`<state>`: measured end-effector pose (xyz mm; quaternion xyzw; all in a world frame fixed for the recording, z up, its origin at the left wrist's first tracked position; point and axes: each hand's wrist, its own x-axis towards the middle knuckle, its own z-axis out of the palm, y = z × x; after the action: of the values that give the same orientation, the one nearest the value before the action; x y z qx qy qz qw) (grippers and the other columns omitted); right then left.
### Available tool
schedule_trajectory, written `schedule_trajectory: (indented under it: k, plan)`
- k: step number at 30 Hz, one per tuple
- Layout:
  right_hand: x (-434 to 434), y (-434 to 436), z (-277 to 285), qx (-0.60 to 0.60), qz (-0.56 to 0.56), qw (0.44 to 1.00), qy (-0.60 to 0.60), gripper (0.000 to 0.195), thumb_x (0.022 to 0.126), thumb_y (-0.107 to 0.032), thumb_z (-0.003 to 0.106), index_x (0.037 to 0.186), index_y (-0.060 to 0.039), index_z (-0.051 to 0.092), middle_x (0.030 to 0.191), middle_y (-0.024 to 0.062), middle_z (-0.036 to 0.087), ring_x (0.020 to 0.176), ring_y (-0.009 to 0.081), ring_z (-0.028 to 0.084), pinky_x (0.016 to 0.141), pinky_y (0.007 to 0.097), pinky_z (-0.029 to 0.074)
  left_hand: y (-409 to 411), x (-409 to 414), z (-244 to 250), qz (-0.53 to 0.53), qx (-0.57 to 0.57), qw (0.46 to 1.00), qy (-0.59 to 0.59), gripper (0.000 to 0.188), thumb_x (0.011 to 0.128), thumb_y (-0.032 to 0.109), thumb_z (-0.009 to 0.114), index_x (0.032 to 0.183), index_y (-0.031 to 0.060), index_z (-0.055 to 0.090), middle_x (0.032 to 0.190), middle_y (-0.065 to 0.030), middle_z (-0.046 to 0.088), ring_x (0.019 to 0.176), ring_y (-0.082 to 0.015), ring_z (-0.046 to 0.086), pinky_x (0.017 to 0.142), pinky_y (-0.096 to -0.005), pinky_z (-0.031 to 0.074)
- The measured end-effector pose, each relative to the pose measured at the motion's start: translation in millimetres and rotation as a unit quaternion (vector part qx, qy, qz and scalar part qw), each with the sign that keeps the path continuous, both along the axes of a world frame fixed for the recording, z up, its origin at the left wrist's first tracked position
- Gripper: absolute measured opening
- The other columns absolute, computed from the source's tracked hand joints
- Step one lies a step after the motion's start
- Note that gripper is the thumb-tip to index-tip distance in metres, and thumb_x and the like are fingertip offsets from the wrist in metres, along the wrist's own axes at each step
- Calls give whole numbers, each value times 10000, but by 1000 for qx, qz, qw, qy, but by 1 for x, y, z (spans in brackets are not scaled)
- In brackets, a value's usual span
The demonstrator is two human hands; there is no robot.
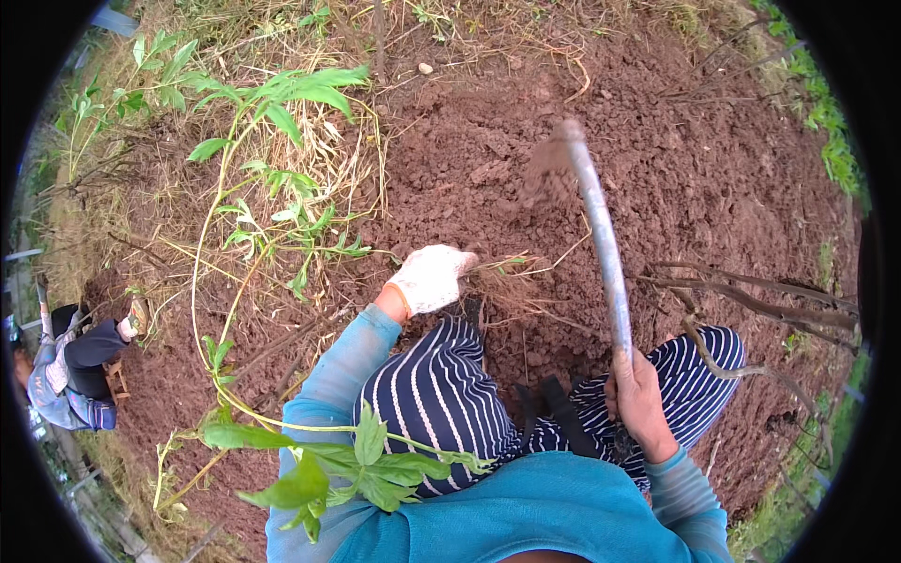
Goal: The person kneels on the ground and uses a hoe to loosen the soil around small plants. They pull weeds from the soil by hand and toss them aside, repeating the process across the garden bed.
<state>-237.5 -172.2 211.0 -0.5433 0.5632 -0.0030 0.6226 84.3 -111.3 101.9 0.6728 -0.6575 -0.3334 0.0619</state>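
My right hand (637, 401), bare, grips the lower end of a hoe's long grey handle (604, 236). The hoe blade (552, 169) is brown with soil and blurred, above loose reddish-brown earth (479, 162). In a white work glove, my left hand (431, 278) is closed at the end of a tuft of fine roots and dry stems (517, 285). The tuft spreads to the right over the dug soil, in front of my knees. The fingers' exact hold on it is partly hidden.
A tall leafy plant (225, 176) arches at left, its leaves (373, 457) overhanging my left arm. Dry straw (324, 141) lies beyond it. Bare woody stems (760, 302) jut in from the right near my knee. Another person (70, 373) sits low at far left.
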Motion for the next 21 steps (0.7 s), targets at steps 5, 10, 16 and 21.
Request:
schedule_trajectory:
  k: [5, 10, 16, 21]
  plan:
    - [9, -16, 0, 18, -67, 995, -68, 386, 951, -435, 397, 815, -74, 400, 546, -7, 389, 401, 63, 361, 341, 203, 321, -2, 7, -7, 31, -92, 994, 51, 361, 698, 143, 555, 1050, 66, 578, 883, -176, 612, 899, -362, 579, 780, -438, 471]
    - [32, -20, -3, 21, -101, 988, -113, 373, 963, -418, 374, 824, -74, 406, 566, -1, 386, 433, 62, 371, 368, 202, 331, -23, 10, 2, 54, -23, 990, 126, 407, 694, 173, 625, 1057, -2, 566, 897, -194, 620, 839, -367, 587, 733, -390, 490]
    - [31, -21, -20, 133, -182, 969, -102, 449, 939, -505, 368, 809, -78, 424, 569, 13, 400, 420, 81, 356, 371, 211, 316, -14, 39, -29, 183, 11, 922, 341, 371, 792, 104, 620, 1140, -5, 558, 1037, -111, 640, 915, -159, 591, 831, -292, 469]
    - [15, -30, -51, 299, -309, 897, -101, 523, 884, -617, 375, 816, -102, 438, 573, 4, 398, 420, 95, 347, 383, 236, 317, -25, 40, 4, 319, 38, 850, 418, 382, 772, 121, 652, 1123, 20, 541, 995, -121, 634, 842, -145, 593, 654, -271, 498]
